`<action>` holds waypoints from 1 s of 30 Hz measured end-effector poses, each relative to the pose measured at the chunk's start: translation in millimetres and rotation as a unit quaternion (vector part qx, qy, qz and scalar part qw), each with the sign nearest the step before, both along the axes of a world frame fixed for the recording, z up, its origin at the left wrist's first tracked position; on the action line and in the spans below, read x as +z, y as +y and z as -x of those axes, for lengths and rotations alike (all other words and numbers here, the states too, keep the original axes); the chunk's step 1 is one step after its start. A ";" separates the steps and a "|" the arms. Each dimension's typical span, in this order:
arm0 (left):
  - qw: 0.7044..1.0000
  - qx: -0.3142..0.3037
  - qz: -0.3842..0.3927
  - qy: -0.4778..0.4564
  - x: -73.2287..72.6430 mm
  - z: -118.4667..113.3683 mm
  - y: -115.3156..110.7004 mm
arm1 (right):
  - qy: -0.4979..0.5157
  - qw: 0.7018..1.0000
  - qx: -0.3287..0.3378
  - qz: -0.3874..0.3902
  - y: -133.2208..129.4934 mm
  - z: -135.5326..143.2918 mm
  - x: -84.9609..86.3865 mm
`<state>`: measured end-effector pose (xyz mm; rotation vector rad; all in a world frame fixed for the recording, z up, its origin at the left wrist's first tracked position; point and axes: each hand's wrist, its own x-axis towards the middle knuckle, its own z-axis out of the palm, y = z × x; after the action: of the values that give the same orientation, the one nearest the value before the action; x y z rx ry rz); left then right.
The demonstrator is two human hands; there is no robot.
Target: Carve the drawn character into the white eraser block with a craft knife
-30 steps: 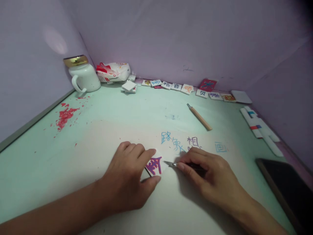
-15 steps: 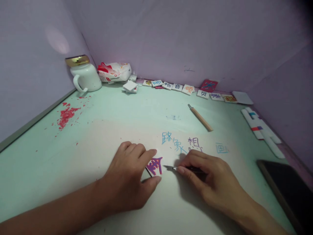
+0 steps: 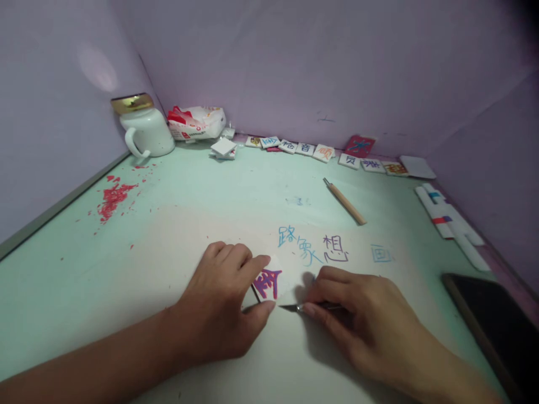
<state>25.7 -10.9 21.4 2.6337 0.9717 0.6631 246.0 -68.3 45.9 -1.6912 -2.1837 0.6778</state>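
Observation:
Between the thumb and fingers of my left hand [image 3: 229, 303] is a small white square tile [image 3: 268, 283], held against the table. A purple character edged in red shows on its face, partly covered by my fingers. My right hand [image 3: 357, 314] is closed around a craft knife [image 3: 290, 308] in a pen-like grip. The knife's blade points left, and its tip is beside the tile's lower right corner, close to my left thumb. Most of the knife's handle is hidden in my fingers.
Beyond my hands lies a wooden-handled carving tool [image 3: 345, 202]. Character tiles [image 3: 305, 149] line the back wall. A white mug [image 3: 149, 133] and a plastic packet [image 3: 197, 122] stand back left, near red shavings [image 3: 114, 201]. Markers [image 3: 452, 227] and a dark phone [image 3: 492, 325] lie right.
My right hand has moved the craft knife slightly down toward me, from beside the tile's right edge to near its lower corner. The left hand stays on the tile.

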 end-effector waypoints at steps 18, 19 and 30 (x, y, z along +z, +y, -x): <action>1.000 0.000 0.003 -0.004 0.1 0.3 0.1 | 0.022 0.999 -0.012 0.028 2.4 -1.5 0.3; 1.000 0.001 0.006 -0.004 0.1 0.4 0.4 | 0.034 0.999 -0.018 0.027 3.0 -1.9 0.2; 0.999 -0.014 0.029 -0.003 1.4 2.1 0.3 | 0.268 0.951 -0.150 -0.042 -0.5 -2.8 -10.0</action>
<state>23.6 -10.6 22.8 2.5872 0.9375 0.6267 248.8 -68.8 35.8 -1.5241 -1.5240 0.8280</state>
